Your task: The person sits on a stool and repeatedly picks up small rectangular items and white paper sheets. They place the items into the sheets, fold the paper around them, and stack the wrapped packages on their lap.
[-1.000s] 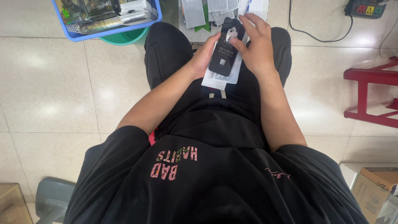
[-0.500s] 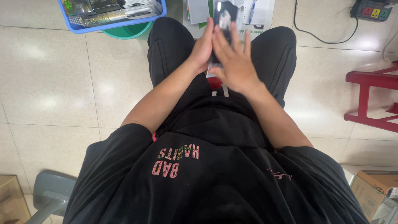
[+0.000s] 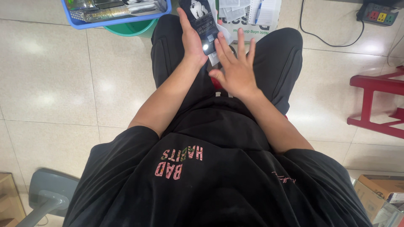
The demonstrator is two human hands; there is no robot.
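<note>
I sit with black trousers and a black shirt, hands over my lap. My left hand (image 3: pixel 191 40) grips a flat dark glossy packet (image 3: pixel 201 21) with a picture on its face, held upright above my left thigh. My right hand (image 3: pixel 235 67) hovers just to the right of it, fingers spread and flat, holding nothing; its fingertips are close to the packet's lower right corner. A bit of white paper (image 3: pixel 219 38) shows behind the packet between the two hands.
A blue basket (image 3: pixel 113 10) of packaged items rests on a green tub (image 3: pixel 130 28) at top left. Papers with a pen (image 3: pixel 256 12) lie ahead. A power strip (image 3: pixel 376 14) with cable is top right, a red stool (image 3: pixel 378 101) right, cardboard boxes (image 3: pixel 374 197) at the bottom corners.
Both hands held the packet together one second ago. The right hand has since let go and pulled back, fingers spread, while the left hand keeps the packet raised.
</note>
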